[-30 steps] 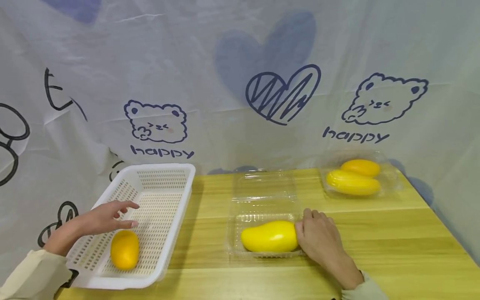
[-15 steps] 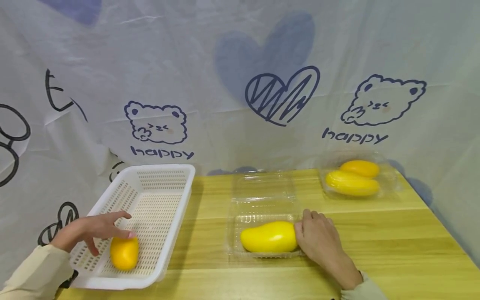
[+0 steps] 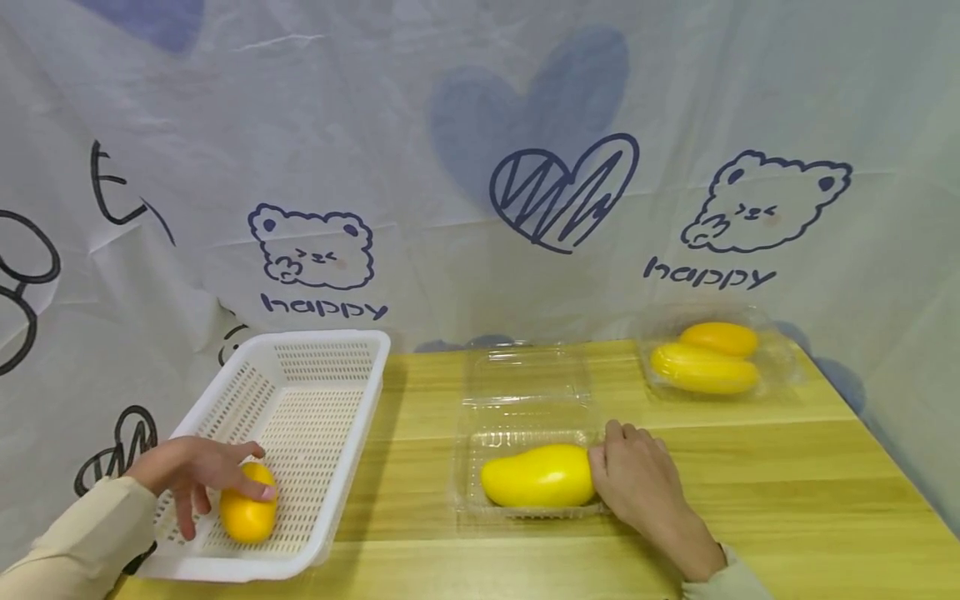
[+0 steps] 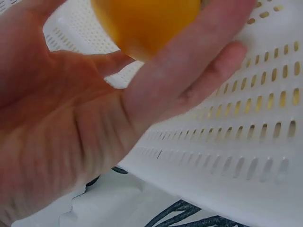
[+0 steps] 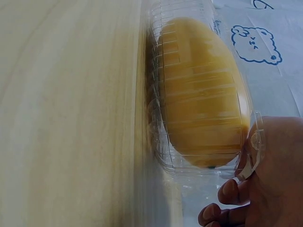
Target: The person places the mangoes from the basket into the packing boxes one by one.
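Inside the white perforated basket (image 3: 375, 379), an orange-yellow mango (image 3: 246, 518) lies near the front. My left hand (image 3: 206, 467) is spread over it, with the thumb across its top and fingers reaching down at its left side. In the left wrist view, the mango (image 4: 147, 23) shows between thumb and fingers, with a gap to the palm. My right hand (image 3: 637, 475) pinches the right rim of a clear plastic clamshell box (image 3: 528, 385), its lid laid back. A large yellow mango (image 3: 540, 477) lies in the box, seen through its wall in the right wrist view.
At the back right stands another clear box (image 3: 780, 367) holding a yellow mango (image 3: 701, 368) and an orange one (image 3: 720, 337). Behind the wooden table (image 3: 825, 483) hangs a white printed cloth (image 3: 450, 250). The table's right edge slants toward the front right.
My left hand has come down toward the near end of the basket, from above the mango to around it. The right hand stays at the box rim.
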Tool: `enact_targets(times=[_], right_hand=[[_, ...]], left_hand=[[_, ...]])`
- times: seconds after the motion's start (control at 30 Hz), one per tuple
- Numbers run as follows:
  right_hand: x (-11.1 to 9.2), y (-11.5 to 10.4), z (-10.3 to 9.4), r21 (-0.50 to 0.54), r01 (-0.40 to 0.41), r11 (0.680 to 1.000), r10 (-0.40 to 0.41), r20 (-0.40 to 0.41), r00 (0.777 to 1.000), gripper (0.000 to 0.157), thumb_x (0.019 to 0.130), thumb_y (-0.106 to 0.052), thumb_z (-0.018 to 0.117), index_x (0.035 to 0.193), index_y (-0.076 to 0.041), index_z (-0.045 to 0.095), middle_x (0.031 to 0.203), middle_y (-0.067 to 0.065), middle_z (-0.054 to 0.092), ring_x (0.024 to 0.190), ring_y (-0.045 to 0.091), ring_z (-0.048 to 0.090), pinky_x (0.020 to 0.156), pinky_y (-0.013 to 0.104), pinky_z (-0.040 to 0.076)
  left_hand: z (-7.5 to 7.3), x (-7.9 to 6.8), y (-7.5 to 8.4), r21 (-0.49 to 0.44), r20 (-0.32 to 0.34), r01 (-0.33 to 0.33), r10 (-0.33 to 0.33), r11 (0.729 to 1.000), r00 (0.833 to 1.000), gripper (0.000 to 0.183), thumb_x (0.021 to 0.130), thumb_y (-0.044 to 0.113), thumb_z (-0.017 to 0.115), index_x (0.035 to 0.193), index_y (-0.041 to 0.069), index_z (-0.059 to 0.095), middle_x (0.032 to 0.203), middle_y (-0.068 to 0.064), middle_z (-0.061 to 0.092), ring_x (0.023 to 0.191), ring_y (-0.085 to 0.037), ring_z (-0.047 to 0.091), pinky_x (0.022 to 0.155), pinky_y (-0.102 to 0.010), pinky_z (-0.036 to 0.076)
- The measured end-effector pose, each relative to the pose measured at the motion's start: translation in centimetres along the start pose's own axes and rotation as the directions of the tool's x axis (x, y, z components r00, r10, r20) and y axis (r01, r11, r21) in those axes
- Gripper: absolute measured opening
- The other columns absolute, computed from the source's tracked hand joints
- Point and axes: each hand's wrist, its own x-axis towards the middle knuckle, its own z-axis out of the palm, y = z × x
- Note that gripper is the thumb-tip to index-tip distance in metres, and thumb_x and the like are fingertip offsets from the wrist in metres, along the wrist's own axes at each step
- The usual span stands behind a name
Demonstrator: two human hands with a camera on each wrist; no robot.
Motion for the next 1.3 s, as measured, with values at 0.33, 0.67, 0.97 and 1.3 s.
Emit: enact_targets(times=[0.33,0.67,0.97,1.3], right_hand=[[0.0,-0.1,-0.2,-0.011,0.002,1.0,-0.002,0.001,1.0,0.023,0.099,-0.014,0.05,0.076,-0.009,0.047,0.067,0.004,0.042,0.061,0.022,0.039,0.06,0.036,0.036],[0.1,-0.1,-0.3,-0.009,0.004,1.0,-0.004,0.0,1.0,0.024,0.099,-0.013,0.05,0.076,-0.01,0.046,0.066,0.004,0.041,0.06,0.021,0.039,0.059,0.036,0.035],[0.1,0.0,0.0,-0.002,-0.004,1.0,0.005,0.011,1.0,0.024,0.099,-0.014,0.049,0.076,-0.01,0.045,0.067,0.004,0.041,0.06,0.022,0.038,0.06,0.035,0.034],[0.1,0.0,-0.1,0.005,-0.005,1.0,0.005,0.016,1.0,0.025,0.1,-0.013,0.048,0.075,-0.01,0.044,0.066,0.005,0.04,0.06,0.022,0.038,0.059,0.035,0.035]], left_hand=[[0.3,0.6,-0.1,0.001,0.04,-0.04,0.04,0.999,0.998,0.09,0.09,0.047,0.077,0.147,-0.005,0.031,0.112,-0.021,0.055,0.093,-0.04,0.062,0.074,-0.052,0.062],[0.3,0.8,0.4,0.026,-0.001,-0.078,0.078,0.997,0.997,0.072,0.088,0.028,0.083,0.139,-0.004,0.044,0.106,-0.016,0.054,0.087,-0.033,0.063,0.079,-0.051,0.061],[-0.4,-0.2,0.7,0.088,-0.035,-0.086,0.089,0.992,0.995,0.082,0.087,0.025,0.084,0.147,-0.003,0.037,0.113,-0.017,0.054,0.088,-0.031,0.064,0.077,-0.048,0.062],[-1.5,-1.8,1.4,0.117,-0.085,-0.128,0.139,0.985,0.987,0.085,0.085,0.026,0.085,0.149,0.001,0.034,0.111,-0.015,0.051,0.086,-0.028,0.061,0.071,-0.041,0.062]])
